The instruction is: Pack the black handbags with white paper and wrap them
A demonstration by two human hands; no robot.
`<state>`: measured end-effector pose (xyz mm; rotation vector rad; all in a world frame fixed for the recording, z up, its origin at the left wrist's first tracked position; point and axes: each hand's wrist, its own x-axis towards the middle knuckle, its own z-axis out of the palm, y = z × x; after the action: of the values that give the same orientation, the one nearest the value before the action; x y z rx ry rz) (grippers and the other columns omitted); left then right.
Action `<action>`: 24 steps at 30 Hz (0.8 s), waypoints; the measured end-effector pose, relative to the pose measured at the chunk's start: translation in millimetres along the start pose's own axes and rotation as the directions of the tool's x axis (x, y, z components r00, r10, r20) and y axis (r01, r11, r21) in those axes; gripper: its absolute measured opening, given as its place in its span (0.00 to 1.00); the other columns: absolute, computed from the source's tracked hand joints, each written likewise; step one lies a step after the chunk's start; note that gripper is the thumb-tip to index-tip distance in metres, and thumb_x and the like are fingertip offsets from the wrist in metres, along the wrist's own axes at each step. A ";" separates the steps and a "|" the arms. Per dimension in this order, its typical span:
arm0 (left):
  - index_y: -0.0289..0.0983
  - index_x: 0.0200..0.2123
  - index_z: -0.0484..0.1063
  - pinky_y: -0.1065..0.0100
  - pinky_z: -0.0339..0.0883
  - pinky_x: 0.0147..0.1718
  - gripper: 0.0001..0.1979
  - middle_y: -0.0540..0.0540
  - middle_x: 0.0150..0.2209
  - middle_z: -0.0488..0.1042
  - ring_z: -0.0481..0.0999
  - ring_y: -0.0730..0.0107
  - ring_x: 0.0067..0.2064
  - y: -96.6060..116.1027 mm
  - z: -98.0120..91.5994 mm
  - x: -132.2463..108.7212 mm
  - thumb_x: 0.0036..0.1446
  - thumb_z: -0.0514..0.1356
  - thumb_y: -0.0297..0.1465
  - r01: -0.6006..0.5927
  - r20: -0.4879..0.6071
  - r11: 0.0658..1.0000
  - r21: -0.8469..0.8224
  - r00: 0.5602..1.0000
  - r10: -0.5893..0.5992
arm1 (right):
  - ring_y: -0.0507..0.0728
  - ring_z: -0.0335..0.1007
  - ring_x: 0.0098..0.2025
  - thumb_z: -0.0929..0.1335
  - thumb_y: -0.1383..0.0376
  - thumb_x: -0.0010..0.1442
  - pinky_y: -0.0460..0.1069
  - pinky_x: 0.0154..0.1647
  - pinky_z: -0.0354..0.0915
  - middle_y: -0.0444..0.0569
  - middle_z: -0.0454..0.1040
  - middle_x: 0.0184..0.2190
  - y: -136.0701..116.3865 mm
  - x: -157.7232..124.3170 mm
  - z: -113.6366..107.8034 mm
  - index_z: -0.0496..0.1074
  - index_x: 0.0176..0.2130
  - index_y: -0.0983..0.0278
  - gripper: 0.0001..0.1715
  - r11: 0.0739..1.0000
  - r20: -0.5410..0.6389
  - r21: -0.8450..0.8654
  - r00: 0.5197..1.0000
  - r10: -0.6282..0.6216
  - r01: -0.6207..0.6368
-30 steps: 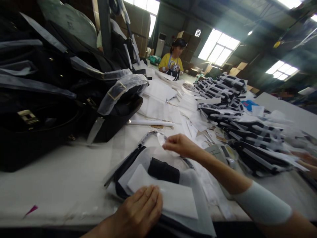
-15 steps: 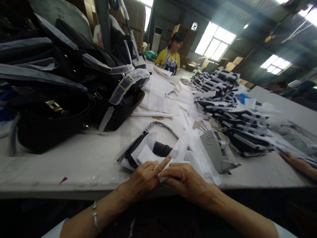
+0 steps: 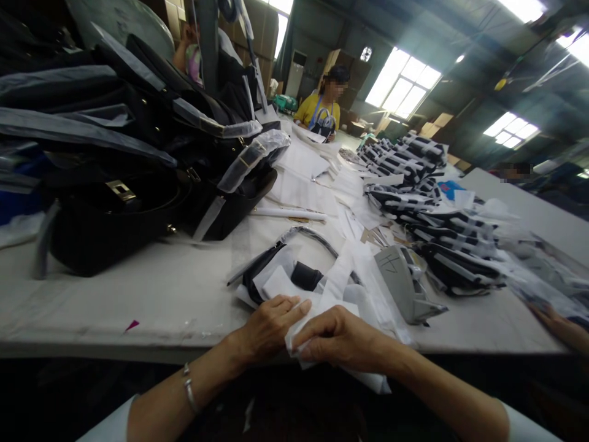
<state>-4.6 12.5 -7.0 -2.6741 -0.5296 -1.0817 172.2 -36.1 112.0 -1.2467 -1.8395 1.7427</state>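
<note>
My left hand (image 3: 271,325) and my right hand (image 3: 338,337) meet at the near edge of the white table (image 3: 138,294). Both pinch the same piece of white wrapping paper (image 3: 322,307), the right hand curled round its crumpled end. Just beyond the hands lies a black bag part (image 3: 306,276) half wrapped in white paper and clear film, with a curved black strap (image 3: 308,234) behind it.
A heap of black handbags (image 3: 138,166) in clear film fills the left. Black-and-white striped bags (image 3: 437,209) pile on the right beside a grey tape dispenser (image 3: 400,282). A co-worker in yellow (image 3: 324,110) stands at the far end. Another person's hand (image 3: 559,325) shows at right.
My right hand came back from the strap to the table edge and joined the left. Both hands now grip the white paper, which the right hand has bunched up.
</note>
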 end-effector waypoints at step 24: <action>0.35 0.48 0.72 0.64 0.69 0.47 0.10 0.42 0.48 0.78 0.76 0.64 0.49 -0.5 2.0 -0.2 0.68 0.52 0.28 -0.021 -0.050 0.996 0.088 0.998 0.026 | 0.52 0.70 0.27 0.71 0.52 0.59 0.46 0.29 0.64 0.44 0.78 0.25 -30.8 5.0 -68.2 0.81 0.33 0.64 0.18 0.892 -0.184 -0.445 0.983 -0.008 -0.076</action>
<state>-3.7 13.5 -8.5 -2.5644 -0.5221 -1.0914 208.1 15.5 152.9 -1.5535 -2.1935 1.1954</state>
